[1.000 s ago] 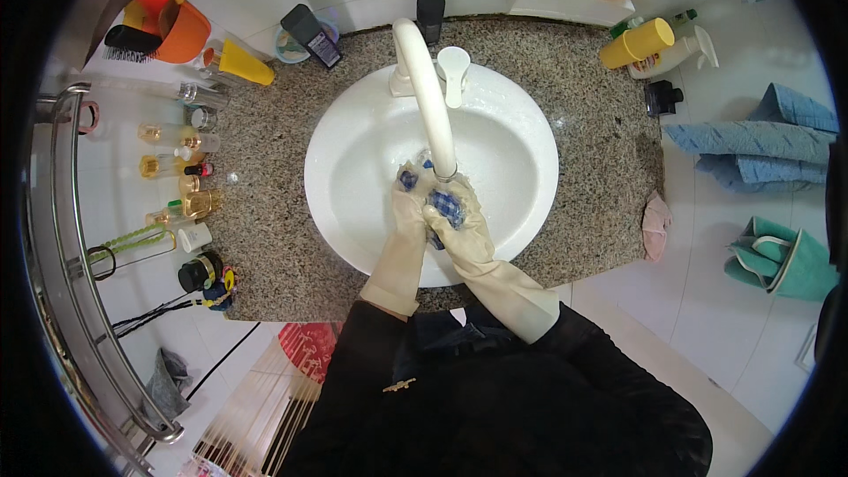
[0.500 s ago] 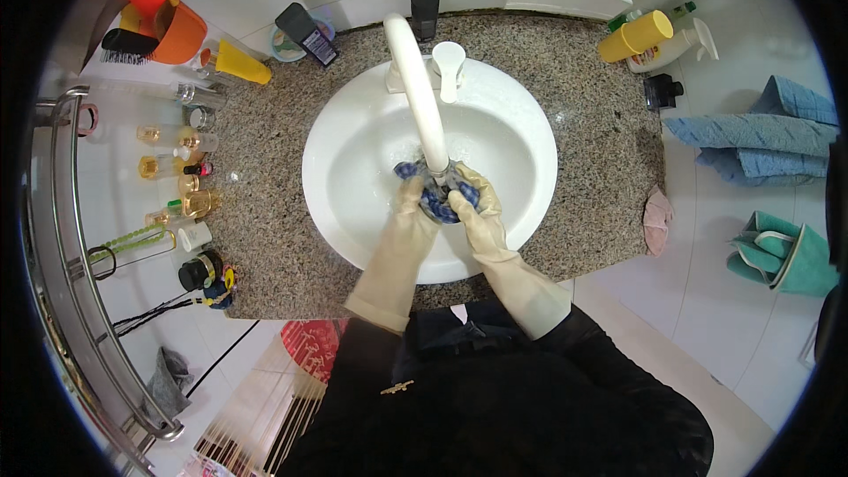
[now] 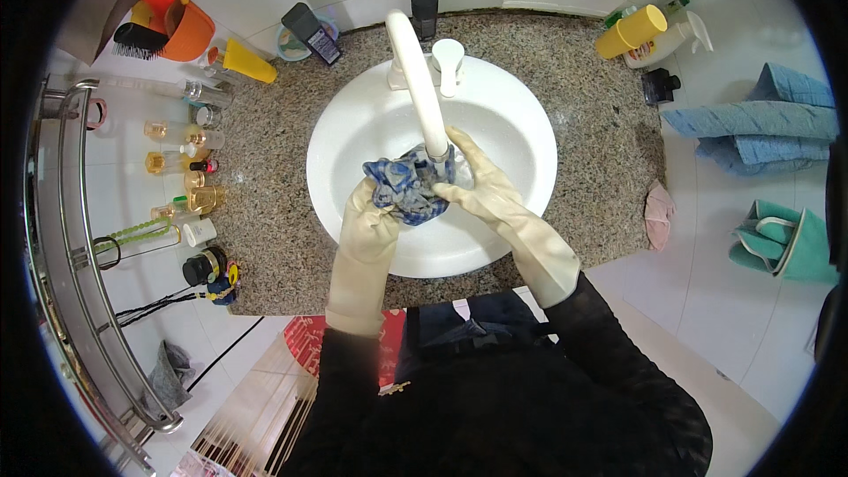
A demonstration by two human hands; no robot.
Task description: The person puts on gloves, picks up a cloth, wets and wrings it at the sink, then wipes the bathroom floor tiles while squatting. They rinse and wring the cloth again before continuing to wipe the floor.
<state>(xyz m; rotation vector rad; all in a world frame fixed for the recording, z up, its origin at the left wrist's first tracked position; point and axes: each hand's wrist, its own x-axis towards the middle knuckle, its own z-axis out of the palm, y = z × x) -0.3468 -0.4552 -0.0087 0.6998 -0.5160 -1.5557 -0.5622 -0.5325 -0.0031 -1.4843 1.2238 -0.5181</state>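
A crumpled blue-and-white checked cloth (image 3: 408,187) is bunched under the spout of the white faucet (image 3: 416,79), above the white oval basin (image 3: 331,137). Pale cream rubber gloves cover both of my hands. My left hand (image 3: 367,216) grips the cloth's left side, its fingers partly hidden behind the fabric. On the other side, my right hand (image 3: 484,185) is spread, with the thumb at the cloth's right edge and the fingers stretched up beside the spout tip. Water appears to run from the spout onto the cloth.
Speckled granite counter (image 3: 601,168) surrounds the basin. Several small bottles (image 3: 181,162) line its left side. A yellow cup (image 3: 632,33) and a spray bottle (image 3: 676,40) stand at the back right. A pink cloth (image 3: 658,215) lies at the right edge, near hanging blue towels (image 3: 751,128).
The cloth has opened into a larger bundle and shifted left with my left hand. My right hand has loosened, its fingers now spread. The view has shifted slightly.
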